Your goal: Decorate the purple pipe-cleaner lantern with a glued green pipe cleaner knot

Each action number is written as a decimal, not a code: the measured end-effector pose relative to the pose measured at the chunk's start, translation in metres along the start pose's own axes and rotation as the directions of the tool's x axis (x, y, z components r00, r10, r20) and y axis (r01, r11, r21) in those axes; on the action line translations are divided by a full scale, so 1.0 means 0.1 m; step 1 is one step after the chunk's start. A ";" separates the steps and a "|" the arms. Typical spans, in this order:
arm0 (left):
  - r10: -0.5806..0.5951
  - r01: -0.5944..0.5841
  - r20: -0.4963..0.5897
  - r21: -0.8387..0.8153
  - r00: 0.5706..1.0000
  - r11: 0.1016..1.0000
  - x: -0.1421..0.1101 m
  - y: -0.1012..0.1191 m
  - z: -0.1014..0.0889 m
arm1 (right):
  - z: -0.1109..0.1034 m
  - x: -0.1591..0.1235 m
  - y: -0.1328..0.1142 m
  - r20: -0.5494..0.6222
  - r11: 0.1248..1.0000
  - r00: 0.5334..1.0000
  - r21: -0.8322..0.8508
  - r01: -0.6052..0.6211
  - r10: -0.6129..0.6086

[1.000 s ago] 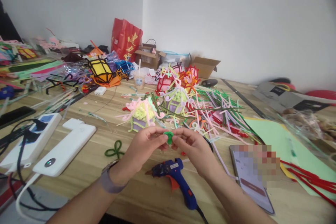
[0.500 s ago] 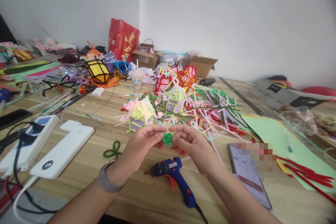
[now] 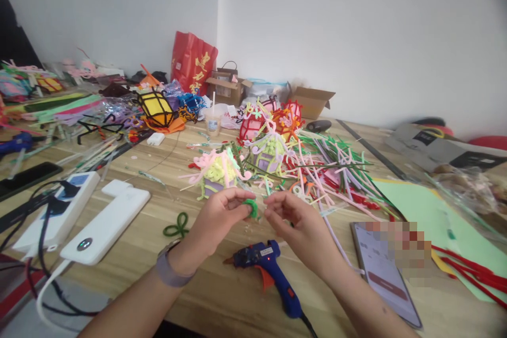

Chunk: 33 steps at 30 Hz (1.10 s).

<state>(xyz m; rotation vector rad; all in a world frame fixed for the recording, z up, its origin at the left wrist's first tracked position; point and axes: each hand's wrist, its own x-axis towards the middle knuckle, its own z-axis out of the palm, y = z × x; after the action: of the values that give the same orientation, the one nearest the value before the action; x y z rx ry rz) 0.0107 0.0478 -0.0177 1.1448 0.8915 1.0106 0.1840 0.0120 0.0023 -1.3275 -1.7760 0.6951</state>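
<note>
My left hand (image 3: 222,216) pinches a small green pipe-cleaner coil (image 3: 251,207) between thumb and fingers, just above the wooden table (image 3: 130,243). My right hand (image 3: 295,219) hovers close to its right, fingers curled in a pinch beside the coil; I cannot make out anything in them. A blue hot glue gun (image 3: 269,274) lies on the table right below both hands. Behind my hands stand small pipe-cleaner houses (image 3: 217,171).
A phone (image 3: 386,274) lies at the right, next to green paper (image 3: 428,211). A heap of loose pipe cleaners (image 3: 332,169) spreads behind. White power bank (image 3: 105,227) and power strip (image 3: 59,211) with cables sit left. A green looped piece (image 3: 177,226) lies nearby.
My right hand has come off the green coil and drawn slightly right; the left hand alone keeps hold of it. The view shifted a little.
</note>
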 end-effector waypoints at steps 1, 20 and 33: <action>0.014 -0.014 -0.017 0.018 1.000 1.000 0.01 -0.01 -0.01 | -0.06 -0.01 -0.03 0.055 0.994 0.998 -0.106 -0.013 0.019; 0.453 -0.574 -0.427 -0.212 0.782 0.791 -0.17 0.57 -0.36 | 0.29 -0.89 0.52 -0.005 0.888 0.935 -0.313 -0.338 0.354; 0.453 -0.513 -0.366 -0.082 0.813 0.854 0.18 0.80 -0.53 | 0.17 -0.50 0.08 0.122 0.506 0.895 0.788 -0.350 0.429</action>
<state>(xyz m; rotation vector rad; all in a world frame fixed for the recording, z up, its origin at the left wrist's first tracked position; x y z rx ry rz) -0.0467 0.0891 0.0492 1.0865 0.7613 1.7178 0.1804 -0.0331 -0.0267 -1.0617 -0.8307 1.4569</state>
